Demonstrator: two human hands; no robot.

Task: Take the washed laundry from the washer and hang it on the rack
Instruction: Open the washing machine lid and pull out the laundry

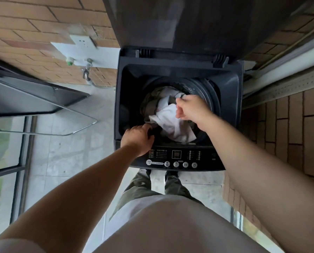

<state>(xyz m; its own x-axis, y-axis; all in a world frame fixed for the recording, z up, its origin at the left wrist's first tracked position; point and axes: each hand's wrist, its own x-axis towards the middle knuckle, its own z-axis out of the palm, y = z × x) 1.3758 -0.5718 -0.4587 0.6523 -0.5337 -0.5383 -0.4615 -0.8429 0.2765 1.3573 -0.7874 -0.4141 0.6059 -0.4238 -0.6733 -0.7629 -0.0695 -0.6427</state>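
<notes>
A dark top-loading washer [231,110] stands open in front of me, its lid [198,21] raised against the wall. In the drum lie a white garment [170,121] and olive-green clothes [150,105]. My right hand [190,108] is inside the drum opening, fingers closed on laundry at the white garment's upper edge. My left hand [138,139] is at the drum's near-left rim, fingers curled over a dark piece of laundry; its fingertips are hidden. A metal drying rack [68,133] shows at the left.
The washer's control panel [176,158] faces me, just above my feet. A brick wall with a tap [87,70] and a socket is at the back left. A brick wall and a sliding-door track close in on the right. Pale floor tiles lie on the left.
</notes>
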